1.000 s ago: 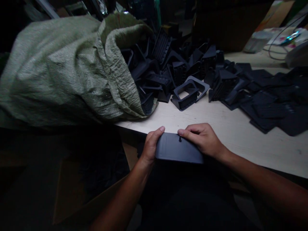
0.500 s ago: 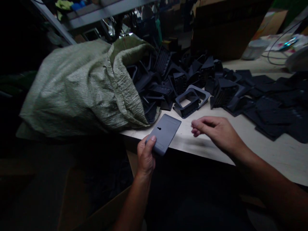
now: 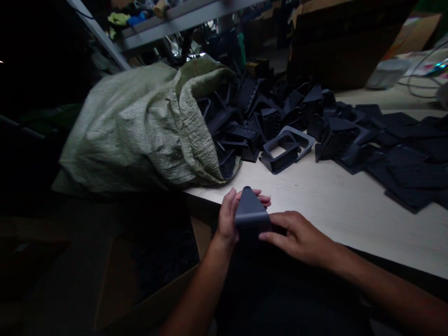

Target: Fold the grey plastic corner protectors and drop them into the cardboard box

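A dark grey plastic part (image 3: 251, 209) is held at the front edge of the table, its triangular side face turned up with a small hole at the tip. My left hand (image 3: 228, 221) is closed round it from the left, fingertips showing beyond its far side. From the right, my right hand (image 3: 297, 235) grips its near corner between thumb and fingers. The part's underside is too dark to make out. Beyond my hands, a dark frame-shaped plastic part (image 3: 282, 154) rests on the table.
A large woven sack (image 3: 140, 126) lies on its side at the left, black plastic parts (image 3: 245, 130) spilling from its mouth. Flat black pieces (image 3: 409, 158) are heaped at the right of the pale table (image 3: 315, 196). A cardboard box (image 3: 350, 42) stands behind.
The grey part has been turned from its flat face with a keyhole slot to its triangular side. My right hand has come in from the right and taken hold of it.
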### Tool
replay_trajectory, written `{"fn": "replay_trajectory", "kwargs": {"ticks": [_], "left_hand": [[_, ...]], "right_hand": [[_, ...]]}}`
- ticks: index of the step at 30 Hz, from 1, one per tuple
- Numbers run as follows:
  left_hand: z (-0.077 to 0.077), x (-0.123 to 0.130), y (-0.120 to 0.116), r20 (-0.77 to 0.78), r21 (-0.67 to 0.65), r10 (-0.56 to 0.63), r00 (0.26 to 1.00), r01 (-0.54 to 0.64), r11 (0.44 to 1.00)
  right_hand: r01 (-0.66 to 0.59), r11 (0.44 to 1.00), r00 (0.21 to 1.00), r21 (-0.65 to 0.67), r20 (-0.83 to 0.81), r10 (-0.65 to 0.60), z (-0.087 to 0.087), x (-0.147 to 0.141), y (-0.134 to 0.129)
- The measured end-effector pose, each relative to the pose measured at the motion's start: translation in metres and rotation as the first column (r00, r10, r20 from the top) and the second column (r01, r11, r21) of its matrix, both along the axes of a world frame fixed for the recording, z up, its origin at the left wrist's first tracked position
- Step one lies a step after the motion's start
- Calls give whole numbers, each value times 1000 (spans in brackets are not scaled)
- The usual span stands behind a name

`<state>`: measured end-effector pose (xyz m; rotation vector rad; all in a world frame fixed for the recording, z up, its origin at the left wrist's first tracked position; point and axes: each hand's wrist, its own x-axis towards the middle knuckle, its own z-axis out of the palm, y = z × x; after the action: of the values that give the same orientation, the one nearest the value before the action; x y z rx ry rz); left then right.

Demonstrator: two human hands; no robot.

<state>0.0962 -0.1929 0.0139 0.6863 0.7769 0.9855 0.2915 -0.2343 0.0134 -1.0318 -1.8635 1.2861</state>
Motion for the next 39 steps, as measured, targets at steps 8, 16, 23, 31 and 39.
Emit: {"fn": "replay_trajectory", "kwargs": {"ticks": [8,16,23,31,39], "left_hand": [[13,29,-10,63,21,121,991,-122,992],[19,31,-15,58,108,153,986,-159,981],[12,35,-16,-12,139,201,979,-198,970],[15,24,-1,105,-151,259,960,-242,959],[-5,18,7,166,-423,296,941,-204,883]], "right_hand": [[186,974,930,-131,-295,-217,5,-18,-12],[231,966,912,-113,-322,-256,6,-22,-17],[261,962,921,-76,-280,-271,-8,-26,-18],[118,976,963,-183,-219,-157,-5,-11,-5],[15,907,937,-420,-311,-160,-10,9,-1]]}}
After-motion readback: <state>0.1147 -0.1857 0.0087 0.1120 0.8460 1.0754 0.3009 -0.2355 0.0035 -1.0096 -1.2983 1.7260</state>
